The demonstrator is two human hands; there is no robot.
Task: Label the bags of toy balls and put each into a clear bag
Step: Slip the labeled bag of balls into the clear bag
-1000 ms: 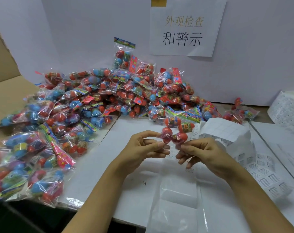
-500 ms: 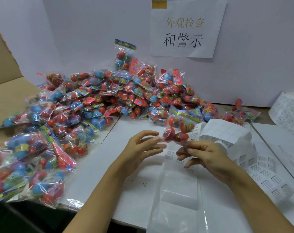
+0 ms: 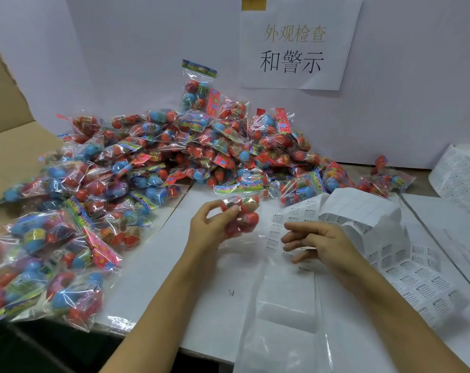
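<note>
My left hand [image 3: 215,224] grips a small bag of red toy balls [image 3: 242,211] with a colourful header card, held just above the white table. My right hand [image 3: 317,243] hovers to the right of it with fingers loosely spread over the strip of warning labels [image 3: 290,216], holding nothing that I can see. A stack of clear bags [image 3: 282,319] lies flat on the table below both hands. A big pile of ball bags [image 3: 174,162] covers the back and left of the table.
A label sheet [image 3: 417,275] trails to the right, and a label roll [image 3: 460,173] stands at the far right. A cardboard box flap [image 3: 10,146] rises on the left. A paper sign [image 3: 295,44] hangs on the white back wall.
The bag has passed from both hands to my left hand alone and shifted left. My right hand has let go and dropped lower right, over the labels.
</note>
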